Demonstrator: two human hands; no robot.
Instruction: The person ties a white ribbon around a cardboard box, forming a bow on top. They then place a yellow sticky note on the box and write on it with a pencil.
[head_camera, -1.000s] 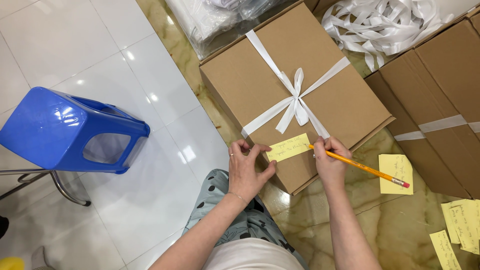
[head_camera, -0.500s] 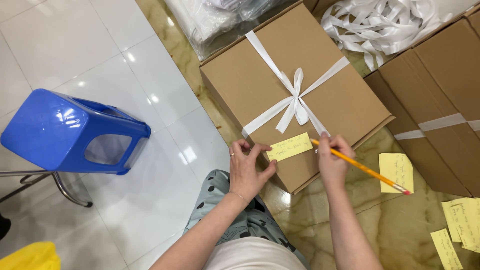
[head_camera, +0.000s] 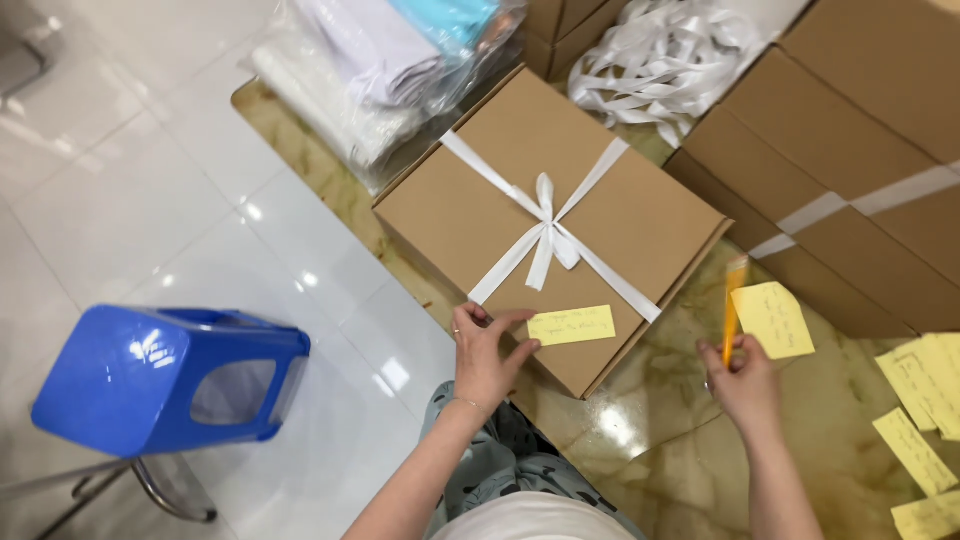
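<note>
Fingers of the left hand (head_camera: 487, 352) are spreading apart on the near corner of the ribbon-tied cardboard box (head_camera: 545, 225), steadying it beside its yellow sticky note (head_camera: 571, 325), while the right hand (head_camera: 745, 382), right of the box, is pinching a pencil (head_camera: 731, 308) upright, clear of it.

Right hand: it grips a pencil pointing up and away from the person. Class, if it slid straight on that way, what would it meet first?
Probably the yellow note beside the pencil in the right hand, then the taped box behind it; depth is unclear.
</note>
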